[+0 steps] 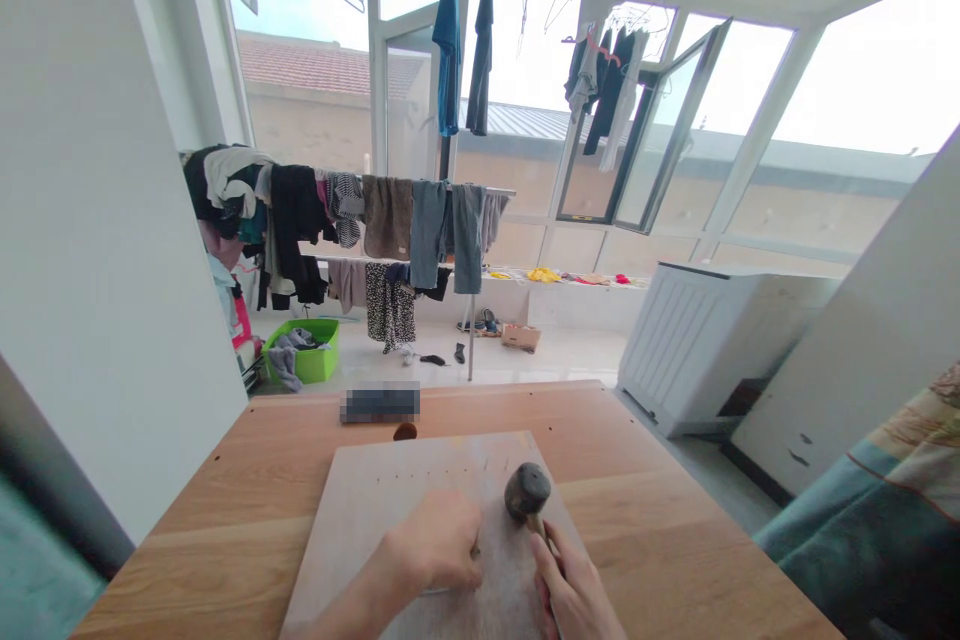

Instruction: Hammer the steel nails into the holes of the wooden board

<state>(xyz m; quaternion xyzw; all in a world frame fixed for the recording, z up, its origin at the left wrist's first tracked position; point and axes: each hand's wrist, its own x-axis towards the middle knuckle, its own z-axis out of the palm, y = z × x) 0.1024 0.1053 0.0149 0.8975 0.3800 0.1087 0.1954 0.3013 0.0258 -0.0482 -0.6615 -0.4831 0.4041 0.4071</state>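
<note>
Mallet (527, 493) held above a pale board (352, 530)

Beneath the pale board, a broad wood-grain worktop (637, 510), with a small brown round piece (405, 432) and a blurred-out dark block (380, 402) toward the far edge. Beyond, a bright room: tall windows (671, 140), some opened; a drying rack (471, 340) thick with clothes (390, 210); a green basin (319, 360) of laundry on the pale floor (559, 350); a white ribbed unit (667, 350) to the right; patterned fabric (862, 500) nearer by.

Over the right part of the board, the mallet: dark head pointing away and slightly left, handle running back toward the near side and a little right, long axis nearly fore-and-aft. Impossible to tell whether head and board touch.

Right hand (576, 582): fingers wrapped around the handle. Left hand (439, 535), low over the board, left of the mallet: fingers curled and pressed together, pinching a small dark piece (475, 552), mostly hidden. Farther up the board, a row of tiny dark marks (427, 472).
</note>
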